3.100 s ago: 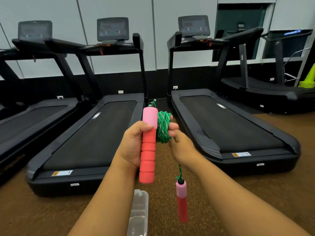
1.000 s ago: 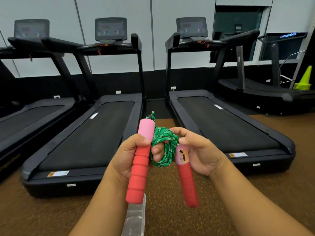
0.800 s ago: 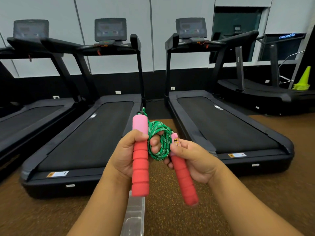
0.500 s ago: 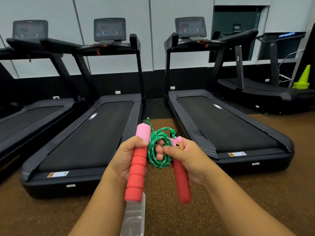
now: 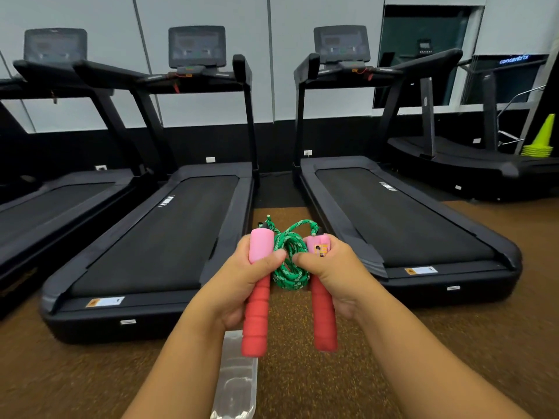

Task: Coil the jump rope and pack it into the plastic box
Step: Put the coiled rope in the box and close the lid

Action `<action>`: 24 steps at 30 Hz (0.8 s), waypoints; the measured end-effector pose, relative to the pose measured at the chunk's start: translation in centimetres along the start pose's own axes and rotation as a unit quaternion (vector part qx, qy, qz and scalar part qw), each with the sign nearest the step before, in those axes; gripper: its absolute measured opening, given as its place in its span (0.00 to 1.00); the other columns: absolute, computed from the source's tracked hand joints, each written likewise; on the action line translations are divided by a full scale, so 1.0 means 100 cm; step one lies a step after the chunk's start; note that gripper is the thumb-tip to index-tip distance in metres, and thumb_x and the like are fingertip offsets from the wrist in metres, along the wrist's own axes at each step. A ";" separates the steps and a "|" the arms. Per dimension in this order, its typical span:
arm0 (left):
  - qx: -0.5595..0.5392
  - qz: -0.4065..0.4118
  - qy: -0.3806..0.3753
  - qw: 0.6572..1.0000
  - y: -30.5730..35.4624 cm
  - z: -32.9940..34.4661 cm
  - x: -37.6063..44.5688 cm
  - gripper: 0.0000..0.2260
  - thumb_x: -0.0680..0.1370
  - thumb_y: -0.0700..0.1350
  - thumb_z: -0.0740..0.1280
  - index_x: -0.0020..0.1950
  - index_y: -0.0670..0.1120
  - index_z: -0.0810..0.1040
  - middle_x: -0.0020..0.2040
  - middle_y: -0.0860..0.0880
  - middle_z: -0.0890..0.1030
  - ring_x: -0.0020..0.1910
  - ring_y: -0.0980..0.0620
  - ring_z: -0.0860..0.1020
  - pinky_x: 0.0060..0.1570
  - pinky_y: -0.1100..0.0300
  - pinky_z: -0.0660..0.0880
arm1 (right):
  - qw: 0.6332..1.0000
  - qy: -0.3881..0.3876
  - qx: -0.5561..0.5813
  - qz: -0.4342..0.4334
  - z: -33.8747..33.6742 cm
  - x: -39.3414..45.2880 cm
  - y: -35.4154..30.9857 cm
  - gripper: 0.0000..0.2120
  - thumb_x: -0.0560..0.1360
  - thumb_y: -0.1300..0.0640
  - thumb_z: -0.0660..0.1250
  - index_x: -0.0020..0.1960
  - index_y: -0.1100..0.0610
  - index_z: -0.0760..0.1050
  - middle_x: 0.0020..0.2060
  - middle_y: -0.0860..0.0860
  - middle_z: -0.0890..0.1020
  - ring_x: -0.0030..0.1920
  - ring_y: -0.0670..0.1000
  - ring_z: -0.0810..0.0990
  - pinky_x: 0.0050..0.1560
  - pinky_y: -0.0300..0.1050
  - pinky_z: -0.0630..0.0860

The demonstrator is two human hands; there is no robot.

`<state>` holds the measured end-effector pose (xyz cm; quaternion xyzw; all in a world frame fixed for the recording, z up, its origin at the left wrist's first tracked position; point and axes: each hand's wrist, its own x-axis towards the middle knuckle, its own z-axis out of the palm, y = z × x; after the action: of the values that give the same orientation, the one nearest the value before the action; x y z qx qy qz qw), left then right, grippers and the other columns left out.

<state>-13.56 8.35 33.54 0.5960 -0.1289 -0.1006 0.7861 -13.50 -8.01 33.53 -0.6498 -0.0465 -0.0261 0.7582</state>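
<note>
Three black treadmills [image 5: 169, 225] fill the upper frame over a brown floor [image 5: 453, 343]. In the center, the left hand [image 5: 239, 285] is wrapped tight round one handle [image 5: 257, 300], and the right hand [image 5: 335, 276] is clamped on the other handle [image 5: 323, 300], both upright, pink tops, red foam grips. The green jump rope [image 5: 290, 261] sits bunched in loops between them, thumbs nearly touching over it. The clear plastic box [image 5: 237, 379] is on the floor at bottom center, blurry, cut off by the bottom edge and partly behind the left handle.
</note>
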 end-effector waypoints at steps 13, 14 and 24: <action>0.162 -0.048 0.081 0.982 -0.018 -0.074 -0.004 0.08 0.79 0.45 0.65 0.47 0.40 0.76 0.39 0.41 0.78 0.27 0.52 0.76 0.24 0.62 0.75 | 0.978 -0.025 0.073 0.196 0.065 0.039 0.060 0.32 0.62 0.62 0.67 0.65 0.57 0.63 0.60 0.67 0.75 0.44 0.62 0.81 0.32 0.52 0.80; 0.152 -0.072 0.089 0.982 -0.022 -0.083 -0.005 0.06 0.79 0.44 0.65 0.46 0.42 0.75 0.37 0.42 0.78 0.25 0.52 0.74 0.23 0.63 0.74 | 0.972 -0.033 0.090 0.213 0.070 0.042 0.072 0.39 0.55 0.62 0.66 0.66 0.58 0.63 0.62 0.68 0.75 0.45 0.63 0.81 0.34 0.54 0.80; 0.112 -0.225 0.161 0.954 -0.101 -0.166 0.026 0.05 0.75 0.36 0.66 0.48 0.42 0.72 0.38 0.41 0.75 0.26 0.51 0.72 0.24 0.62 0.72 | 0.948 -0.006 0.125 0.291 0.092 0.070 0.180 0.28 0.70 0.79 0.56 0.65 0.58 0.61 0.59 0.65 0.73 0.43 0.60 0.78 0.32 0.50 0.77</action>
<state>-5.82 19.94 19.82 0.7021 0.1266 -0.1625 0.6816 -5.10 3.96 17.93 -0.5352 0.1375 0.2054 0.8077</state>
